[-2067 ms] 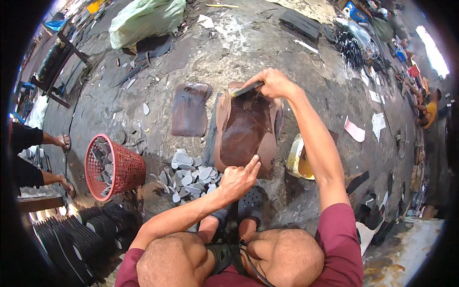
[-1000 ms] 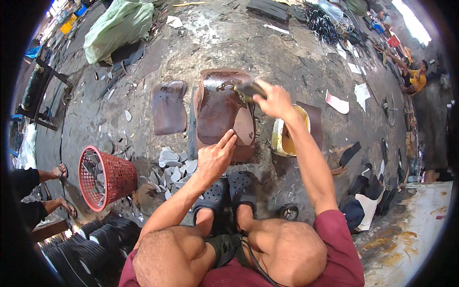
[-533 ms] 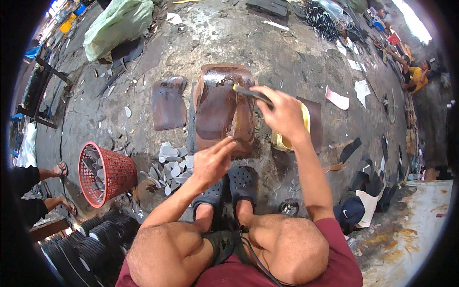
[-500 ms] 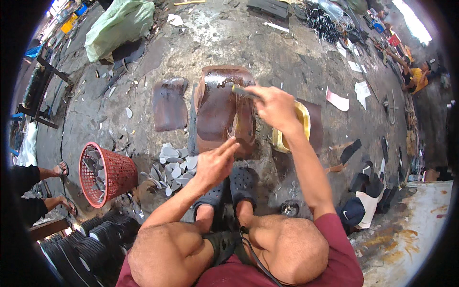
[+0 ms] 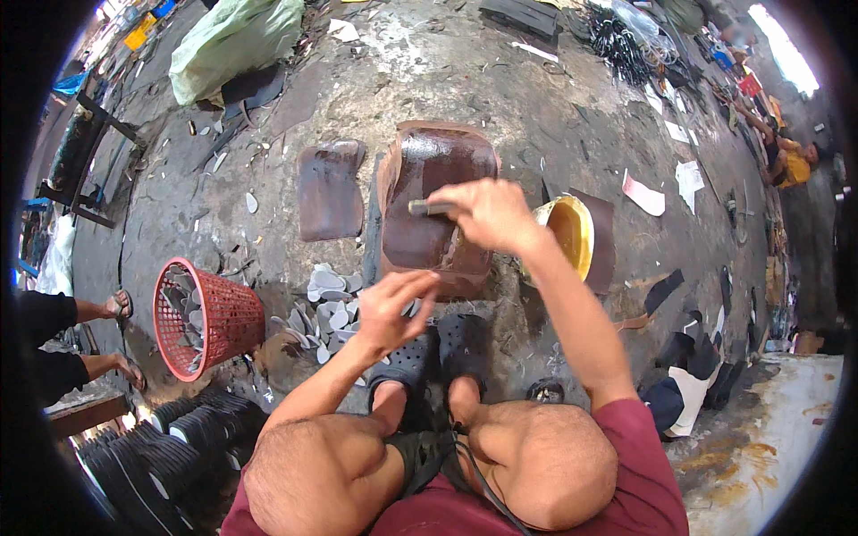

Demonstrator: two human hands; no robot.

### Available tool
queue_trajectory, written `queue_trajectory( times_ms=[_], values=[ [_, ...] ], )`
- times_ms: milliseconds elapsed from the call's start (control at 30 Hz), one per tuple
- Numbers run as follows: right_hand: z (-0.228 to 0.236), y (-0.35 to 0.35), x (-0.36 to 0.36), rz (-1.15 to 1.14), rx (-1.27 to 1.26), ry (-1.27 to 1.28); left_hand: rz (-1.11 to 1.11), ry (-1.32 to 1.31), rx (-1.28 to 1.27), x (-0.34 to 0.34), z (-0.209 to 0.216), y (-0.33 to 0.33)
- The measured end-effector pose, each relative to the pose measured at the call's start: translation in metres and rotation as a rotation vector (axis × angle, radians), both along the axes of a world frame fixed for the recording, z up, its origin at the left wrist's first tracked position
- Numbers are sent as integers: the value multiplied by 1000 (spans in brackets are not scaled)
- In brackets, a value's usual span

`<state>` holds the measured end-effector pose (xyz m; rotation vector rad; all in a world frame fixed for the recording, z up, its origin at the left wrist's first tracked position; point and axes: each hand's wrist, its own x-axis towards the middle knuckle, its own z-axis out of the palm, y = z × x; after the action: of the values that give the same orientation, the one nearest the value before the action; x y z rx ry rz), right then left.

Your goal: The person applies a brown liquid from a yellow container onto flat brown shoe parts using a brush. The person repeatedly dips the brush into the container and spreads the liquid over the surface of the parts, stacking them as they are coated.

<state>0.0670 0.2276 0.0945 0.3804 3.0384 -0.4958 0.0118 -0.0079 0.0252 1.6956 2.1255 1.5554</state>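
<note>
In front of my feet lies a stack of glossy dark brown sheets, its surface wet-looking. Over its middle, my right hand is closed round a short handle, apparently of a brush; the working end is hidden below the hand. At the stack's near left corner hovers my left hand, fingers loosely extended and nothing visible in them. Just right of the stack stands a yellow-lined container with amber liquid inside, partly behind my right wrist. Another brown sheet lies to the left.
Grey teardrop-shaped pieces are heaped by my left hand. A red basket holding more of them leans beyond. Stacked black soles fill the lower left, near another person's feet. Dark scraps lie at right.
My right hand has moved down and slightly left over the stack, its handle now pointing left. My left hand has drawn back toward me from the near edge. The whole view has shifted slightly.
</note>
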Motion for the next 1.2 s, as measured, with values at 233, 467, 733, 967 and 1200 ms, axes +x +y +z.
queue_trajectory(
  times_ms=[233,467,733,967,1200],
  values=[
    [-28,-86,79,87,219,370,393,-213,64,-34,10,-3],
    [57,-46,89,-199,-559,662,426,162,-93,-52,28,1],
    [111,49,92,-486,-663,1009,-297,704,-555,-45,34,81],
    [83,56,107,-659,-817,1076,-696,-64,-917,-131,76,146],
    [74,62,90,-629,-815,1063,210,535,-66,-237,186,125]
  ],
)
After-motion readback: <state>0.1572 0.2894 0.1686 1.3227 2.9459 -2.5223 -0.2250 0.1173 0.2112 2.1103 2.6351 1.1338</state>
